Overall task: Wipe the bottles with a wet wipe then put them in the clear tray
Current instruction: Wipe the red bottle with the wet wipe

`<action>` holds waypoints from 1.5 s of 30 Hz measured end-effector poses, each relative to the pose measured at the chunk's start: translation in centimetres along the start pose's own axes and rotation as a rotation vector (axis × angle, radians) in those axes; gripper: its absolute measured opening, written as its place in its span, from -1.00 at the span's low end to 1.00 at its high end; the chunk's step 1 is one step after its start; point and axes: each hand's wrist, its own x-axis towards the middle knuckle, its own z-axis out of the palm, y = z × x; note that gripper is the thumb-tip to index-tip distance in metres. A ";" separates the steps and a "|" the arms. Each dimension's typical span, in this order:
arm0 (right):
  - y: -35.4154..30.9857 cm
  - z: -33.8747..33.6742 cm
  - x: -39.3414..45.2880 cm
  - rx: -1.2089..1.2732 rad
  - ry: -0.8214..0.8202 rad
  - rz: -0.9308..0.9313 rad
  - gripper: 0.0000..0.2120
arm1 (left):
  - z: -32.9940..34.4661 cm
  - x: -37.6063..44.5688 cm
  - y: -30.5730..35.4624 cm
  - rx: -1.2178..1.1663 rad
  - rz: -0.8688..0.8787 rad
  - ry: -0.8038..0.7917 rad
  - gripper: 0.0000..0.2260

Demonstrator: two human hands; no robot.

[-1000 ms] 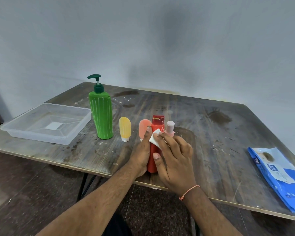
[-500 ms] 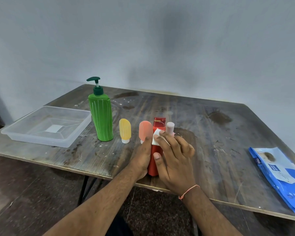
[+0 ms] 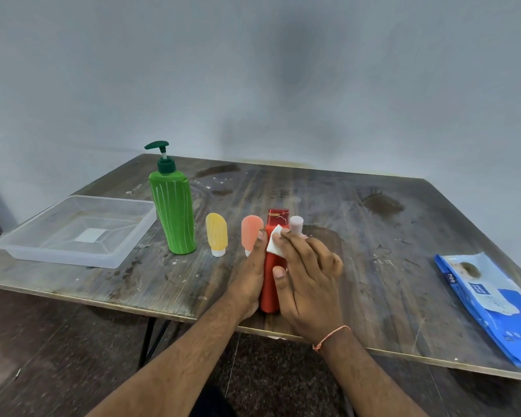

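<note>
Wipe point(image 3: 275, 244) slid lower on red bottle point(image 3: 270, 284) | both hands still gripping

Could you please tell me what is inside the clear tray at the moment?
No bottle shows inside the clear tray; only a pale square at its bottom. The red bottle stands on the table, between both hands.

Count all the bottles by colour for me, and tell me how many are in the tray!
Green pump bottle: 1
Yellow bottle: 1
Orange bottle: 1
Red bottle: 1
Pink bottle: 1
Total: 5 bottles, all standing on the table.
In the clear tray: 0
</note>
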 end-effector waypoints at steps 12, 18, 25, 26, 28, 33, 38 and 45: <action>-0.1 0.2 0.0 -0.101 -0.008 -0.042 -0.50 | -0.6 0.6 -0.6 -0.079 -0.037 0.061 -0.23; 0.0 0.2 -0.4 -0.035 -0.012 -0.073 -0.61 | -0.8 0.5 -0.5 -0.161 -0.079 0.044 -0.20; 0.2 0.1 -0.2 -0.052 -0.002 -0.069 -0.57 | -0.5 0.4 -0.4 -0.249 -0.096 0.065 -0.24; 0.2 0.2 -0.3 -0.045 0.003 -0.087 -0.59 | -0.4 0.3 -0.2 -0.260 -0.099 0.059 -0.24; 0.3 0.1 -0.4 -0.044 0.033 -0.072 -0.63 | -0.4 0.2 0.0 -0.263 -0.099 0.050 -0.23; 0.7 0.2 -0.1 -0.025 0.062 -0.019 -0.64 | -0.2 0.0 0.2 -0.258 -0.102 0.064 -0.23; 0.3 0.1 -0.4 0.024 0.070 -0.115 -0.77 | -0.4 0.2 0.1 -0.286 -0.097 0.084 -0.26; 0.9 0.4 -0.1 0.037 0.066 -0.023 -0.64 | -0.5 0.2 -0.1 -0.247 -0.092 0.103 -0.22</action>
